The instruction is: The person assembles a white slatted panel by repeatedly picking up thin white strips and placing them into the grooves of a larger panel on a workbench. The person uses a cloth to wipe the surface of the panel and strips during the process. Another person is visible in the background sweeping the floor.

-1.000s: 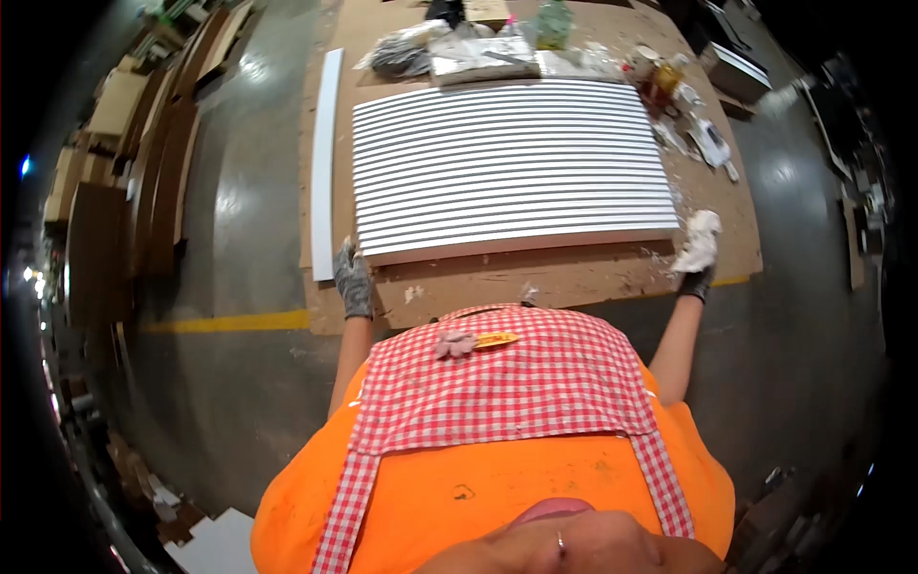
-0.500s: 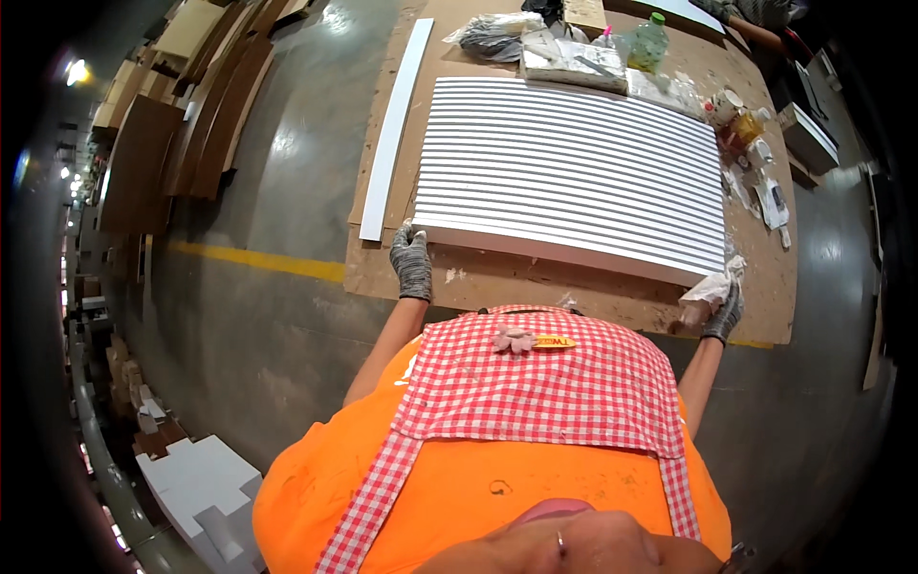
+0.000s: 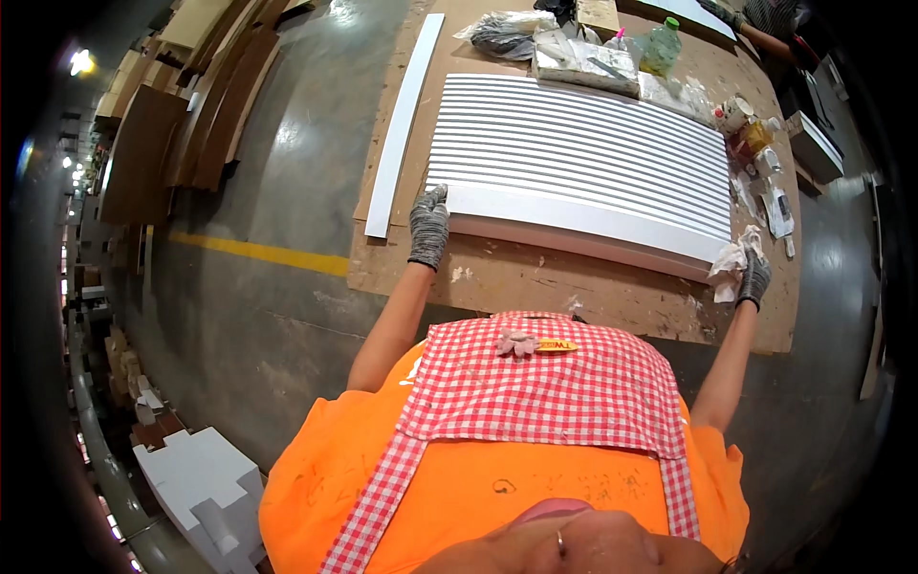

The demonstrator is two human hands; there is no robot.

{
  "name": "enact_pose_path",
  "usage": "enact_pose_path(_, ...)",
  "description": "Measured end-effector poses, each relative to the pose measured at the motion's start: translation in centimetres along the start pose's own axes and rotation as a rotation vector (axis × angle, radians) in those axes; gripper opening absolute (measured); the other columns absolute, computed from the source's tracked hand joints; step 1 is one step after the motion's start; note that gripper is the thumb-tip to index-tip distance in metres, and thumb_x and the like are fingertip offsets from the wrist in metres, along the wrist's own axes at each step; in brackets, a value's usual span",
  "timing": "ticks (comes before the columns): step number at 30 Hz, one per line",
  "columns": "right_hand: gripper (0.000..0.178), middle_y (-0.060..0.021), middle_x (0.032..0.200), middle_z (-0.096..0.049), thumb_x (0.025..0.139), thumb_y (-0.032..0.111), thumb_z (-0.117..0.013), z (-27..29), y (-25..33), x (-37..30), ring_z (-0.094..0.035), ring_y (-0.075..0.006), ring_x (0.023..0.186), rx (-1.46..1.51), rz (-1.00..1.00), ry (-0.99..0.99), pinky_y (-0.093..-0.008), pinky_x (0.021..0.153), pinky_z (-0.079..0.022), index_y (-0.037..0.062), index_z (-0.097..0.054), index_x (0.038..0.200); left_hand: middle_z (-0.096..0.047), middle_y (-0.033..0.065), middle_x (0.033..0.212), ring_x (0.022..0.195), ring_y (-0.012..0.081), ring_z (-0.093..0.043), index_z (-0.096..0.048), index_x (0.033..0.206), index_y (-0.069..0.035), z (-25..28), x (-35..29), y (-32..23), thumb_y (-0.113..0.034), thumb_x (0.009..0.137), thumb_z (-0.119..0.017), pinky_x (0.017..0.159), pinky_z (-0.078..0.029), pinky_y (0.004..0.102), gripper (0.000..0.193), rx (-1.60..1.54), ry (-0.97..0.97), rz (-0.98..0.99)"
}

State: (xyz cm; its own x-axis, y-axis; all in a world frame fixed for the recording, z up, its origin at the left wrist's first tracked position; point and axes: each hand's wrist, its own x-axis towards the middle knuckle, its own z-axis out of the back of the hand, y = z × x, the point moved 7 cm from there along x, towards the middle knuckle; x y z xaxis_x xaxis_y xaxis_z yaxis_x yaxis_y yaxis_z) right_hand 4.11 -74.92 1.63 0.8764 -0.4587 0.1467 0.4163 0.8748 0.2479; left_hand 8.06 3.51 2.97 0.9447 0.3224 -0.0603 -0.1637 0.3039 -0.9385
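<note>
On the table, several white strips (image 3: 579, 143) lie side by side with dark gaps between them. The nearest white strip (image 3: 574, 216) shows a broad flat face along the row's near edge. My left hand (image 3: 429, 230), in a grey knit glove, is closed round the left end of that strip. At its right end my right hand (image 3: 755, 275), gloved alike, grips a crumpled white rag (image 3: 732, 260) against the strip's corner. The rag hides part of the right fingers.
A lone white strip (image 3: 406, 124) lies along the table's left side. Behind the row are a plastic bag (image 3: 502, 36), a stained white block (image 3: 585, 65) and a green bottle (image 3: 660, 48). An amber bottle (image 3: 754, 139) stands right. Another person's arm (image 3: 765, 40) shows far right.
Both hands have moved away from me and to the right. The nearest strip now shows a broad white face where it looked narrow before.
</note>
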Motion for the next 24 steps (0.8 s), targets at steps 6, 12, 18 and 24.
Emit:
enact_pose_path(6,0.037,-0.0147,0.095,-0.067,0.085,0.025,-0.063,2.1,8.6,-3.5,-0.062,-0.0255,0.084,0.586,-0.377,0.181,-0.0327,0.079,-0.051,-0.0013,-0.06,0.112,-0.056,0.0102,0.126,0.12,0.0212,-0.048,-0.054,0.129,-0.009,2.0,-1.4,-5.0,-0.031,0.075,-0.078,0.105,-0.037,0.0367,0.063,0.806,0.01,-0.4)
enact_pose_path(12,0.061,-0.0223,0.115,-0.054,0.087,0.042,-0.057,0.4,28.7,-11.9,-0.06,-0.0344,0.1,-0.072,0.09,0.316,-0.0427,0.088,-0.051,0.0129,-0.041,0.138,-0.05,0.0013,0.135,0.127,0.021,-0.039,-0.041,0.138,-0.014,0.3,2.9,4.3,-0.057,0.077,-0.067,0.113,-0.023,0.0372,0.079,0.84,0.331,-0.315)
enact_pose_path(18,0.049,-0.0119,0.119,-0.052,0.078,0.012,-0.06,-2.3,47.1,-21.0,-0.06,-0.0307,0.099,0.325,0.645,-0.089,-0.04,0.084,-0.054,0.0149,-0.047,0.125,-0.04,0.0137,0.14,0.132,0.0272,-0.031,-0.052,0.131,-0.017,-1.2,4.3,3.9,-0.058,0.061,-0.078,0.112,-0.022,0.0421,0.086,0.501,0.46,-0.134)
enact_pose_path(24,0.036,-0.0164,0.113,-0.05,0.079,0.016,-0.062,-3.6,60.9,-26.7,-0.061,-0.0355,0.09,0.44,0.738,0.368,-0.0433,0.075,-0.053,0.0132,-0.055,0.114,-0.061,0.0149,0.11,0.09,0.0188,-0.062,-0.052,0.12,0.002,-1.9,5.2,6.7,-0.028,0.078,-0.075,0.08,-0.055,0.0359,0.056,-0.855,0.386,0.581)
